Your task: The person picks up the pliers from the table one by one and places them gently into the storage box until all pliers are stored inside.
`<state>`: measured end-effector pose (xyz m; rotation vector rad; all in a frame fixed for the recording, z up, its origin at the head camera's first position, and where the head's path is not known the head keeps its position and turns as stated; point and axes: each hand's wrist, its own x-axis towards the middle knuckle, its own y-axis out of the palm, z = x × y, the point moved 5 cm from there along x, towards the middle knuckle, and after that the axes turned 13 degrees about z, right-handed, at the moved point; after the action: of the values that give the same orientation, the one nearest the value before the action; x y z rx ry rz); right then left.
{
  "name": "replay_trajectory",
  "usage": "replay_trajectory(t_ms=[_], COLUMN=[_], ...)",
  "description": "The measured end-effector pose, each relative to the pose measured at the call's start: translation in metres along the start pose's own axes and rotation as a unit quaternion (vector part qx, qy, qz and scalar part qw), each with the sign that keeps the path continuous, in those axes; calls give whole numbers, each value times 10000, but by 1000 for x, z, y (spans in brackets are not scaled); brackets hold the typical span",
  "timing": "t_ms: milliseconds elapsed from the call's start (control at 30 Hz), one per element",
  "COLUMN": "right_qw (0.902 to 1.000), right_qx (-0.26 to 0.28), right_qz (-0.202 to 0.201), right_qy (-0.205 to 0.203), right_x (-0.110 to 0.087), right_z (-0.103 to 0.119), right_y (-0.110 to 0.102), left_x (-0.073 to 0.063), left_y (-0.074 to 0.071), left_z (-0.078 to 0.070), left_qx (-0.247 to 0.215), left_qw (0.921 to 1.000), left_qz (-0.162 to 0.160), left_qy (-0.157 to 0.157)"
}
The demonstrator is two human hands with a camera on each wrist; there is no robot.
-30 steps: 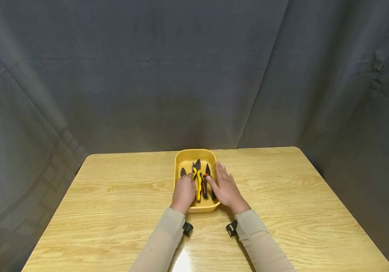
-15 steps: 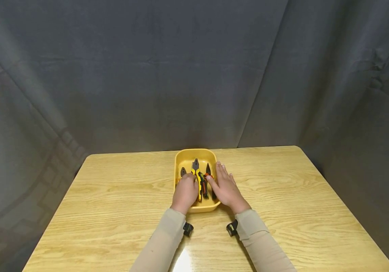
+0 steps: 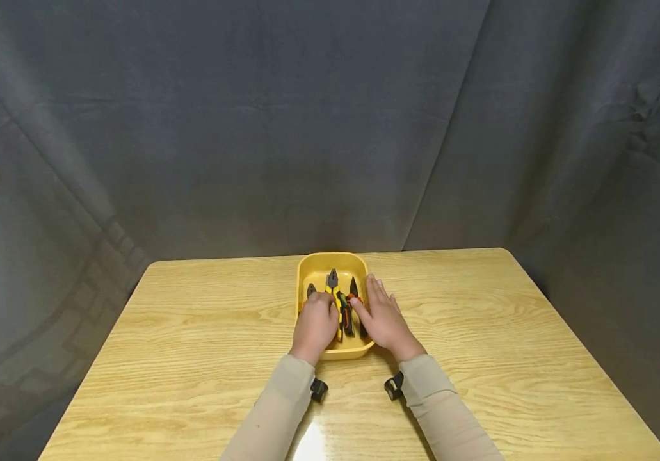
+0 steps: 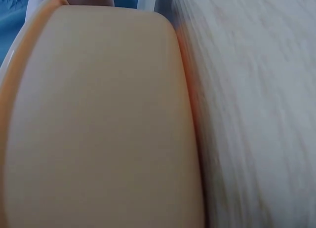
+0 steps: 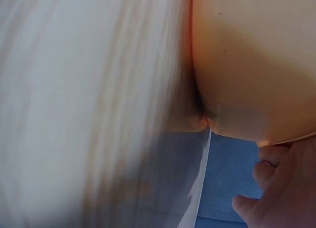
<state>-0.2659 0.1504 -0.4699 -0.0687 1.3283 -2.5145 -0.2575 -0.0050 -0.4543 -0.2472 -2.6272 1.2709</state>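
Note:
A yellow plastic bin (image 3: 346,354) stands on the table, with several pliers lying lengthwise inside. My left hand (image 3: 313,328) reaches in from the left, its fingers curled over the yellow-and-black handles of a pair of pliers (image 3: 332,280); the fingertips are hidden. Beneath that hand, only the dark jaws of another pair of pliers (image 3: 311,289) show. Fingers straight, my right hand (image 3: 386,323) rests along the bin's right rim, thumb inside. Near this thumb lie a red-and-black handled tool (image 3: 347,323) and a dark, pointed tool (image 3: 353,286).
The wooden table (image 3: 203,333) extends to both sides of the bin. Grey cloth (image 3: 283,128) hangs behind it and at the sides. Both wrist views are mostly filled by the bin's outer wall (image 4: 98,114) and the tabletop (image 4: 252,99).
My left hand has shifted slightly right over the yellow-and-black pliers, covering more of their handles. The pliers have turned, their jaws swinging slightly left. The right hand and bin hold still.

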Motion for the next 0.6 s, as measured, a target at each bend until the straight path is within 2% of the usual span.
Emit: replay_trajectory(t_ms=[333,600], right_qw=[9999,9999], right_qx=[-96,-149], right_qz=[34,44], right_qy=[8,49], right_x=[-1,-2], right_z=[1,1], right_y=[-2,-1], left_x=[-7,-13], left_y=[-11,-14], left_z=[-2,-1], left_qx=[-725,-1019], left_qw=[9945,9908], left_qz=[-735,-809], left_qy=[179,366])
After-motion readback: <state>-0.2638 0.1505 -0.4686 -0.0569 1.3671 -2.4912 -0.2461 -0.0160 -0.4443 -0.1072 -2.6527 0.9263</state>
